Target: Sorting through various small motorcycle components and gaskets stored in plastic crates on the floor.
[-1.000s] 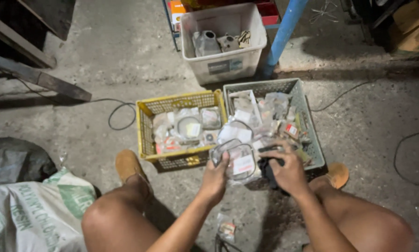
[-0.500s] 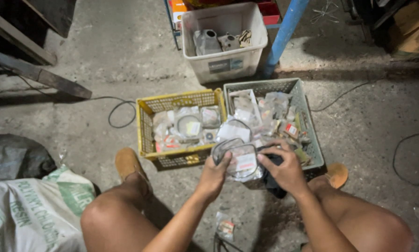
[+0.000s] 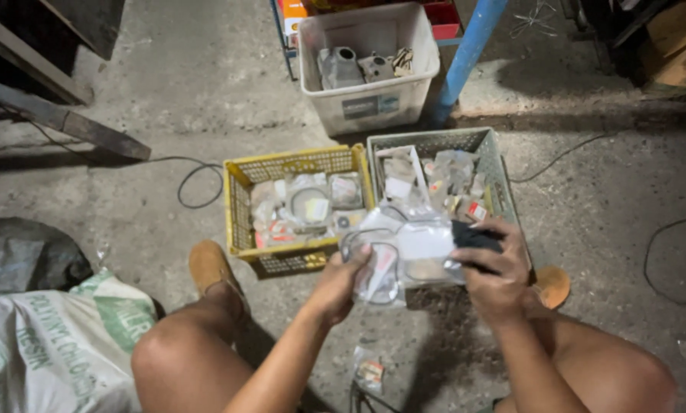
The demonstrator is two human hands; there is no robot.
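I am crouched on a concrete floor. My left hand [image 3: 339, 284] grips the left side of a stack of clear plastic packets [image 3: 404, 252] with ring-shaped gaskets and small labels inside. My right hand [image 3: 496, 271] holds the right side of the same stack, fingers over a dark packet [image 3: 474, 235]. The stack hangs just in front of a grey-green crate [image 3: 435, 143] filled with several similar packets. A yellow crate [image 3: 240, 206] beside it on the left also holds bagged parts.
A white bin [image 3: 370, 103] with metal parts stands behind the crates, by a blue pole [image 3: 465, 57]. A small packet [image 3: 370, 373] lies on the floor between my knees. A printed white sack [image 3: 45, 344] sits at left. Black cables [image 3: 198, 172] trail across the concrete.
Both hands have shifted on the packets: the stack is fanned wider, and my right hand now presses on a dark packet at the right edge.
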